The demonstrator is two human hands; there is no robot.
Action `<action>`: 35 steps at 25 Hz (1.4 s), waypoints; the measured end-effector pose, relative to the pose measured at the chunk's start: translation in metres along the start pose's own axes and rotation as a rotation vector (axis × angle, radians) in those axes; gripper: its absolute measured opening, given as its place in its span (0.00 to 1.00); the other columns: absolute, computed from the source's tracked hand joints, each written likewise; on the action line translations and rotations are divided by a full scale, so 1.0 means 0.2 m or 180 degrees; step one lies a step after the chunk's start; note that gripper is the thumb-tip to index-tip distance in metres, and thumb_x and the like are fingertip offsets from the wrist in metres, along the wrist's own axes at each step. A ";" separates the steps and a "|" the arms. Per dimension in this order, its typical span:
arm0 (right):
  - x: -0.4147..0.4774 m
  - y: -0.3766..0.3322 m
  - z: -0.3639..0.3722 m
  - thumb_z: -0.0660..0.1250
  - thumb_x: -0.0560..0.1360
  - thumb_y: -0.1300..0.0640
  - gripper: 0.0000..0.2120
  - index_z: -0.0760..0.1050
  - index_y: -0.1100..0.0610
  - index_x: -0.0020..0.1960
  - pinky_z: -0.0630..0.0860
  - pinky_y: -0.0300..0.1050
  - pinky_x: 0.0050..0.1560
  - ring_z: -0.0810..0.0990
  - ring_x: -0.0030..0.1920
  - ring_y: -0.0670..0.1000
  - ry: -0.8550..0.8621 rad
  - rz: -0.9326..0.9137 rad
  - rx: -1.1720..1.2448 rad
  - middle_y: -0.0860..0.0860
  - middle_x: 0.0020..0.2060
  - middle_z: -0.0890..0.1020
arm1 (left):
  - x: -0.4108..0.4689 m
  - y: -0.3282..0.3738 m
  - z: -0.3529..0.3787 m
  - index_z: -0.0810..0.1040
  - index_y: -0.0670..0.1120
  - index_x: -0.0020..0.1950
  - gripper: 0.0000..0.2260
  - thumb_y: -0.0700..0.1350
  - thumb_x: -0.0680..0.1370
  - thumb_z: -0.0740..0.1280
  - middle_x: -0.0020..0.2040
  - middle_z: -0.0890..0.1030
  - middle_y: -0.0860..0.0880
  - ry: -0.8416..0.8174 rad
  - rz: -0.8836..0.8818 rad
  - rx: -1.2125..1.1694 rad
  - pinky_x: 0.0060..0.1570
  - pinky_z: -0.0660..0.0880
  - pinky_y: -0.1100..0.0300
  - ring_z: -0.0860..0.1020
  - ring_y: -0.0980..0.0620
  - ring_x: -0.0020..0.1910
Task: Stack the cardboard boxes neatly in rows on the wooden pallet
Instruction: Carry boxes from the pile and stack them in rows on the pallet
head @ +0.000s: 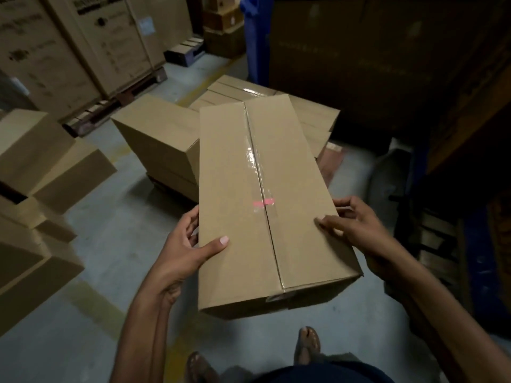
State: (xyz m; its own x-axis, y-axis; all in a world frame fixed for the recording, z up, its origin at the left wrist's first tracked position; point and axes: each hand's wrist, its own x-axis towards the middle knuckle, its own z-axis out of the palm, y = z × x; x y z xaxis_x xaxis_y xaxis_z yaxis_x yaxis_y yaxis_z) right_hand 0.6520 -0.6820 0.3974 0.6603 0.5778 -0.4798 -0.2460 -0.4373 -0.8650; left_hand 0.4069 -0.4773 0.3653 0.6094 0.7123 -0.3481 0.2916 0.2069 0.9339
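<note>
While standing near stacked boxes (157,134), held a taped cardboard box (249,217), with left hand (188,250) clamped on its left edge, right hand (356,225) on its right.

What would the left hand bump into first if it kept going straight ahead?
The left hand, gripping the carried box, would probably meet the stacked boxes ahead first, though depth is unclear.

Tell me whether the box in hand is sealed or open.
Sealed. On the carried box, both top flaps lie flat, with glossy tape along their seam.
</note>
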 end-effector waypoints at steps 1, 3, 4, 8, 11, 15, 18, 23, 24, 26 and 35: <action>0.07 -0.02 -0.11 0.75 0.74 0.63 0.19 0.75 0.54 0.63 0.76 0.43 0.45 0.81 0.56 0.51 0.0057 0.0115 0.0076 0.51 0.56 0.83 | 0.04 0.02 0.11 0.66 0.55 0.79 0.48 0.47 0.62 0.83 0.68 0.76 0.57 0.0015 0.0017 0.0031 0.70 0.73 0.44 0.75 0.55 0.68; 0.20 -0.06 -0.27 0.75 0.72 0.67 0.22 0.77 0.55 0.64 0.76 0.44 0.44 0.81 0.56 0.53 0.0004 0.0336 0.0113 0.54 0.56 0.83 | 0.10 0.07 0.26 0.66 0.55 0.78 0.46 0.45 0.64 0.83 0.64 0.76 0.60 0.0020 0.0035 0.0109 0.67 0.75 0.46 0.75 0.56 0.66; 0.27 -0.09 -0.33 0.75 0.72 0.67 0.24 0.77 0.54 0.66 0.75 0.45 0.45 0.81 0.57 0.53 -0.0065 0.0387 0.0076 0.55 0.57 0.83 | 0.14 0.10 0.32 0.66 0.55 0.78 0.45 0.44 0.66 0.82 0.62 0.76 0.62 0.0030 0.0062 0.0120 0.63 0.77 0.49 0.76 0.57 0.64; 0.56 -0.16 -0.45 0.73 0.73 0.65 0.21 0.80 0.49 0.64 0.75 0.46 0.52 0.79 0.59 0.52 -0.0168 0.0345 -0.0036 0.53 0.58 0.83 | 0.34 0.20 0.49 0.66 0.54 0.76 0.41 0.41 0.68 0.81 0.58 0.76 0.63 0.0192 0.0053 0.0091 0.55 0.79 0.56 0.76 0.61 0.58; 0.83 -0.26 -0.46 0.73 0.74 0.66 0.20 0.81 0.47 0.61 0.74 0.44 0.49 0.78 0.57 0.50 -0.0215 0.0299 -0.0041 0.50 0.57 0.82 | 0.57 0.24 0.53 0.66 0.54 0.76 0.42 0.40 0.68 0.81 0.60 0.76 0.62 0.0338 0.0015 0.0007 0.59 0.78 0.51 0.76 0.59 0.60; 1.25 -0.42 -0.44 0.73 0.73 0.64 0.26 0.78 0.49 0.70 0.75 0.45 0.51 0.77 0.59 0.51 -0.0163 0.0175 -0.0139 0.50 0.61 0.81 | 0.97 0.30 0.56 0.65 0.54 0.77 0.42 0.39 0.68 0.81 0.66 0.74 0.56 0.0413 0.0046 -0.0099 0.57 0.78 0.56 0.75 0.55 0.62; 1.54 -0.61 -0.43 0.71 0.76 0.65 0.24 0.77 0.50 0.69 0.73 0.40 0.45 0.78 0.56 0.48 -0.0265 0.0089 -0.0219 0.49 0.61 0.80 | 1.27 0.37 0.59 0.67 0.55 0.73 0.38 0.38 0.69 0.81 0.60 0.75 0.61 0.0463 0.0070 -0.0235 0.47 0.76 0.68 0.76 0.63 0.57; 1.95 -0.90 -0.43 0.69 0.77 0.67 0.22 0.76 0.45 0.64 0.73 0.42 0.47 0.78 0.52 0.47 -0.0274 -0.0108 -0.0271 0.45 0.52 0.79 | 1.72 0.52 0.61 0.67 0.53 0.74 0.39 0.38 0.69 0.81 0.63 0.76 0.59 0.0522 0.0073 -0.0237 0.60 0.76 0.61 0.76 0.56 0.66; 2.04 -0.94 -0.43 0.69 0.78 0.67 0.22 0.76 0.45 0.65 0.73 0.42 0.46 0.78 0.52 0.47 -0.0330 -0.0125 -0.0263 0.45 0.52 0.79 | 1.80 0.55 0.61 0.66 0.52 0.76 0.40 0.38 0.69 0.81 0.64 0.76 0.58 0.0543 0.0082 -0.0235 0.62 0.76 0.60 0.76 0.56 0.66; 2.24 -1.03 -0.43 0.68 0.78 0.66 0.22 0.76 0.47 0.68 0.72 0.41 0.45 0.77 0.52 0.46 -0.0427 -0.0125 -0.0326 0.45 0.52 0.79 | 1.98 0.60 0.64 0.65 0.49 0.78 0.41 0.37 0.69 0.81 0.68 0.75 0.55 0.0639 0.0134 -0.0189 0.61 0.75 0.63 0.75 0.56 0.66; 3.43 -1.27 -0.55 0.67 0.78 0.65 0.25 0.75 0.48 0.72 0.74 0.44 0.51 0.80 0.59 0.47 -0.1237 -0.0269 -0.0664 0.47 0.62 0.82 | 2.76 0.74 1.04 0.62 0.51 0.80 0.44 0.38 0.70 0.80 0.76 0.70 0.52 0.1475 -0.0157 -0.0254 0.64 0.72 0.58 0.71 0.53 0.70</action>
State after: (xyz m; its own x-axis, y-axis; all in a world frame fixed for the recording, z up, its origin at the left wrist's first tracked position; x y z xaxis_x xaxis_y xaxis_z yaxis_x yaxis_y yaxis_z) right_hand 1.2444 -0.2503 0.3047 0.3465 0.8160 -0.4626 -0.0280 -0.4840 -0.8746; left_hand 0.9395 -0.1926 0.2945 0.1976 0.9209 -0.3360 0.2433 0.2860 0.9268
